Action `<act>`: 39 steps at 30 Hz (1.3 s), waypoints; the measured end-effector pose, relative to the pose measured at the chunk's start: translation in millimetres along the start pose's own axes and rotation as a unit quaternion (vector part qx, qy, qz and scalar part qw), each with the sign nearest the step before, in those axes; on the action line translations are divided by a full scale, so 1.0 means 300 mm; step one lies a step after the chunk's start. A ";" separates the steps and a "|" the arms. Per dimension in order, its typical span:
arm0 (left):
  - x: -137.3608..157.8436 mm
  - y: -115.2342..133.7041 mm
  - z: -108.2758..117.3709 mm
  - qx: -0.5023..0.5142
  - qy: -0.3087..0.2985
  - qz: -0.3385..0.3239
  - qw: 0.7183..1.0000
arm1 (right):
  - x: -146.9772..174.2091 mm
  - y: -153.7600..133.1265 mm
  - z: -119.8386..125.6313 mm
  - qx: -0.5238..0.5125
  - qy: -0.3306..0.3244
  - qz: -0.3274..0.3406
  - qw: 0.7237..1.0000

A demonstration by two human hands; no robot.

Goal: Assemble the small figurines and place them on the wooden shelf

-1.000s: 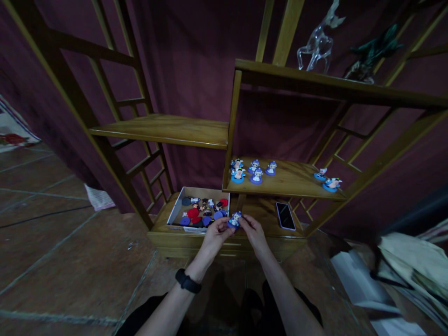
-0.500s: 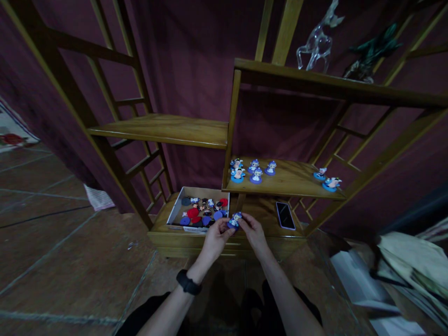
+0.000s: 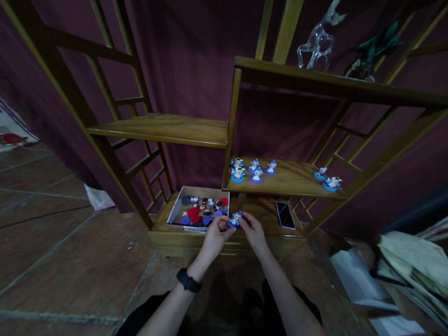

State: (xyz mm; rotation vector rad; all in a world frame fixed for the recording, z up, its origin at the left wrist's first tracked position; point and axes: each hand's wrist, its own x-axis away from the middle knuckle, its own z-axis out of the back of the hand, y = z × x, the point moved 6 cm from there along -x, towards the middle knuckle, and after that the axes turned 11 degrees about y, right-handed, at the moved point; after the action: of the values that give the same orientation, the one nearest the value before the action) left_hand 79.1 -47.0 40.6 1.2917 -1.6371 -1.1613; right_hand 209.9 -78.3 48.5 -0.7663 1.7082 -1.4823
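Note:
A small purple and white figurine (image 3: 235,218) on a round purple base is held upright between my two hands, in front of the shelf unit. My left hand (image 3: 217,233) pinches its base from the left. From the right, the fingers of my right hand (image 3: 252,228) close on the figurine's side. Just left of my hands is an open cardboard box (image 3: 170,218) with several loose figurines and red, purple and dark round bases. Similar purple figurines (image 3: 256,175) stand on the shelf (image 3: 290,179) above, beside pink and blue figurines (image 3: 238,174).
Two more pink and blue figurines (image 3: 331,183) stand at that shelf's right end. A phone (image 3: 285,215) lies on the bottom board. Higher up are a glass deer (image 3: 317,44) and a dark green ornament (image 3: 376,51). A pale bag (image 3: 413,256) lies on the floor at right.
The figurine between my fingers has turned and tilted slightly. Both hands stay in nearly the same place, and the shelf and box look unchanged.

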 end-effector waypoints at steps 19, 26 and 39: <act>0.007 0.007 0.008 -0.013 0.035 0.018 0.999 | 0.011 -0.001 -0.008 0.033 -0.026 0.015 0.999; 0.003 -0.001 0.008 -0.010 0.036 0.013 0.999 | 0.012 -0.002 -0.011 0.029 -0.031 0.011 0.999; -0.002 -0.008 0.014 -0.054 0.032 -0.046 0.997 | 0.009 0.002 -0.016 0.001 -0.043 0.013 0.999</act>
State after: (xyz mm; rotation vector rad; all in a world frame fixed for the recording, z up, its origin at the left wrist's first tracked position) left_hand 76.1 -45.6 36.8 1.3338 -1.4608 -1.2332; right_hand 204.5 -77.8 47.8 -0.7921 1.6459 -1.4131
